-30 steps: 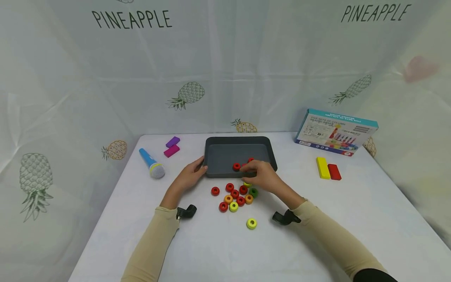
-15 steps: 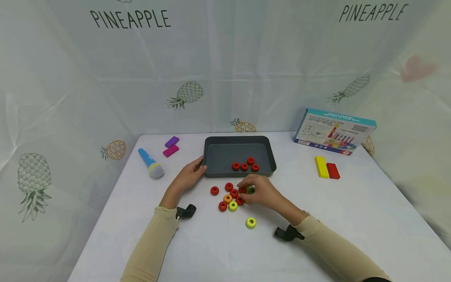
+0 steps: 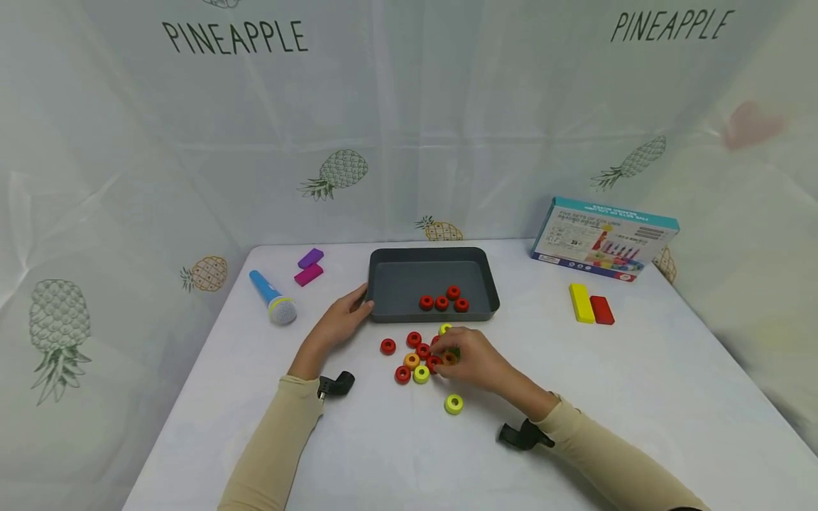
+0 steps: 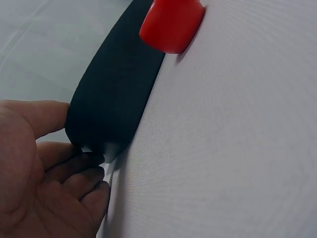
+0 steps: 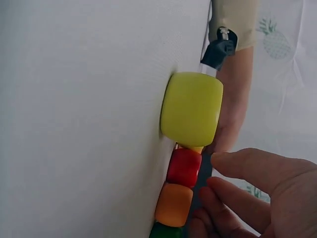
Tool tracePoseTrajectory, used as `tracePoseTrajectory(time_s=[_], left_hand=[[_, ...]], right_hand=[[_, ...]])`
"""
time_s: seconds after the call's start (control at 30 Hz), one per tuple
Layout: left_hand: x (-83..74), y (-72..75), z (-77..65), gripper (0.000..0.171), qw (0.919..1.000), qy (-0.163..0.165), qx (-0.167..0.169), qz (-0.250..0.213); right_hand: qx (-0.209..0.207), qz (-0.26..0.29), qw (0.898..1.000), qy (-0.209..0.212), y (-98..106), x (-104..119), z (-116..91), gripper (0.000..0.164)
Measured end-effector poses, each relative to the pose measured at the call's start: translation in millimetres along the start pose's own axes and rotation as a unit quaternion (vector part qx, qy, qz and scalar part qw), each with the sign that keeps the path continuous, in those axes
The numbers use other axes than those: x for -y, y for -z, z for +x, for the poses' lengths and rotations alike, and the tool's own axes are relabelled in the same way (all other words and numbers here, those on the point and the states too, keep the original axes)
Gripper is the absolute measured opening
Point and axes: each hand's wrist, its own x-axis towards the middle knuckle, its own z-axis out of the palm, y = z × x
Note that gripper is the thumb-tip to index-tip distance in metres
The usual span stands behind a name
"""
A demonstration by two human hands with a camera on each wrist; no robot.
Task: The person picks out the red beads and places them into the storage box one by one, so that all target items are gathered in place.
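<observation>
My left hand [image 3: 341,323] rests its thumb and fingers at the near left corner of a dark grey baking tray [image 3: 424,264]. The tray's dark wall [image 4: 111,74] shows beside that thumb in the left wrist view. Several red beads [image 3: 442,303] lie inside, toward the front. My right hand [image 3: 474,358] hovers low over a cluster of round holed beads, thumb and index finger apart around a red bead [image 3: 433,364]. In the right wrist view, a gap shows between the thumb and a red bead [image 5: 184,167]. The hand partly hides an orange bead and a green bead.
A yellow-green bead [image 3: 454,404] sits alone nearer me. A toy microphone [image 3: 273,297] and purple and magenta blocks [image 3: 309,275] are at left. At right stand a toy box [image 3: 603,239], a yellow block [image 3: 581,304] and a red block [image 3: 602,310].
My right hand has come from over the tray's front down to the beads, then shifted slightly nearer me. Four red beads now show uncovered in the tray. The left hand stays at the corner.
</observation>
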Motion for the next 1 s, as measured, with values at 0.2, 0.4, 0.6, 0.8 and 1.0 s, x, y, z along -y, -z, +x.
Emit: tracePoseTrajectory(time_s=[0.2,0.4,0.6,0.8,1.0], left_hand=[[-0.7,0.3,0.9,0.065,1.0000,-0.003,0.001,0.002],[-1.0,0.6,1.2,0.065,1.0000,-0.006,-0.002,0.004],[-2.4,0.9,-0.3,0.064,1.0000,-0.003,-0.004,0.000],[-0.8,-0.3,-0.8,0.064,1.0000,-0.008,0.000,-0.004],[-1.2,-0.5,-1.5,0.064,0.9999,-0.009,-0.005,-0.003]], right_hand=[[0.006,-0.016,1.000,-0.001,-3.5,-2.0,0.0,0.026],[0.009,-0.022,1.000,0.003,-3.9,-1.5,-0.5,0.027],[0.021,-0.037,0.999,0.004,-4.3,-0.2,2.6,0.026],[0.031,-0.046,0.998,0.002,-6.0,-0.3,3.9,0.024],[0.030,-0.042,0.999,-0.001,-5.3,1.3,3.7,0.023]])
